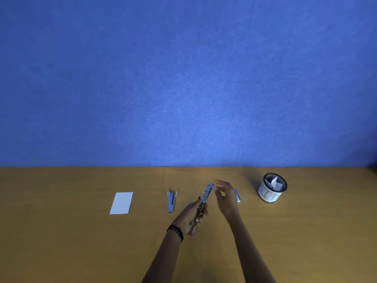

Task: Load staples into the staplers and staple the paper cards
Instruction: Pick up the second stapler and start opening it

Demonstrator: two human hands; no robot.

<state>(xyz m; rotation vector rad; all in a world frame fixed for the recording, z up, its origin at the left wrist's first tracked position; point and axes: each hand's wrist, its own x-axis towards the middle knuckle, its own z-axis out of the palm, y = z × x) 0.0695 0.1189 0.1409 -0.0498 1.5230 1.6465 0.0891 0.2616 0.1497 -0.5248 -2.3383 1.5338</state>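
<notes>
My left hand [192, 214] grips a red stapler [205, 199] that is swung open, its metal staple rail pointing up and away over the wooden table [81, 242]. My right hand [225, 198] hovers just right of the rail's far end, fingers loosely spread, holding nothing that I can make out. Left of my hands, a second stapler [171, 201], blue, lies opened out flat on the table. A small blue and white staple box [237, 196] lies behind my right hand, partly hidden. A white paper card [121, 202] lies at the left.
A round tin [272, 187] with a white label and folded paper inside stands at the right. A blue wall [183, 78] rises from the table's far edge.
</notes>
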